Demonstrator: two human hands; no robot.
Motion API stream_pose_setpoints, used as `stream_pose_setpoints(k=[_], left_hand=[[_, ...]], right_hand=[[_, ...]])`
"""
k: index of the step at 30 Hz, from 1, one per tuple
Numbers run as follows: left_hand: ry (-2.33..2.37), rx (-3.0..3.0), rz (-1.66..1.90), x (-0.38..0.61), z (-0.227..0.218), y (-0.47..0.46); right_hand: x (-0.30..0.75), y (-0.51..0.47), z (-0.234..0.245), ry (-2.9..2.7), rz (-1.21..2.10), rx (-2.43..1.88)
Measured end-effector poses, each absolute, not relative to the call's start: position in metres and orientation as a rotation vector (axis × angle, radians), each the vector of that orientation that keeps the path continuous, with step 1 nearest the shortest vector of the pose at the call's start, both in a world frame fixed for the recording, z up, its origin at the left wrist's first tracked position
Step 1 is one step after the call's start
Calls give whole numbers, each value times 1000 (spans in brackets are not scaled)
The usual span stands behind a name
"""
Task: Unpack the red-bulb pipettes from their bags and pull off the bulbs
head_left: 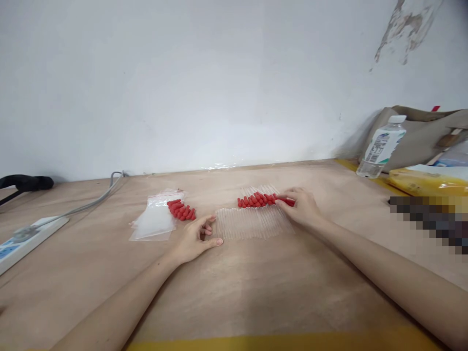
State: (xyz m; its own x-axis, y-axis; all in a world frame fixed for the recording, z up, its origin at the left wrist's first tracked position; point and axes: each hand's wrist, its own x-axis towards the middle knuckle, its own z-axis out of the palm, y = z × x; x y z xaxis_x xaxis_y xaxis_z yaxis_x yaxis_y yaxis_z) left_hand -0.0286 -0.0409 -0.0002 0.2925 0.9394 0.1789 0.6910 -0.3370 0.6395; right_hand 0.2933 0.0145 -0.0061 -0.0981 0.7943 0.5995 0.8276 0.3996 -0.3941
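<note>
A row of clear glass droppers (pixel 252 222) lies side by side on the wooden table (pixel 234 292), their red rubber bulbs (pixel 258 199) lined up along the far side. My right hand (pixel 302 207) rests on the row's right end, fingers pinched round one red bulb. My left hand (pixel 197 236) rests on its side at the row's left end, fingers curled and loosely apart, touching the outermost tubes and holding nothing that I can see. A second small heap of red bulbs (pixel 182 209) lies to the left, on a stack of clear plastic bags (pixel 155 222).
A white power strip (pixel 25 236) with a grey cable lies at the far left. A plastic water bottle (pixel 382 146) leans at the back right beside a grey bag (pixel 420 131) and a yellow packet (pixel 426 183). The wall runs close behind the table.
</note>
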Motion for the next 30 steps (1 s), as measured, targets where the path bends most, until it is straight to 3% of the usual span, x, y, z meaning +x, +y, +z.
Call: stream_pose_setpoints(k=[16,21,25,30], left_hand=[[1421,2174,930,-29,-3,-41],[1475,2505,1161,-28,-4,-42],[1345,2814,1311,-18,-2,-49],[1098,3170,1220,3,0,-61]], right_hand=[[262,28,-3,-1663,-23,-1600],[270,1,-8,-1681,100,-1263],[273,-36,-15,-1972,-41,-1016],[261,-61,-17,-2184,-109,-770]])
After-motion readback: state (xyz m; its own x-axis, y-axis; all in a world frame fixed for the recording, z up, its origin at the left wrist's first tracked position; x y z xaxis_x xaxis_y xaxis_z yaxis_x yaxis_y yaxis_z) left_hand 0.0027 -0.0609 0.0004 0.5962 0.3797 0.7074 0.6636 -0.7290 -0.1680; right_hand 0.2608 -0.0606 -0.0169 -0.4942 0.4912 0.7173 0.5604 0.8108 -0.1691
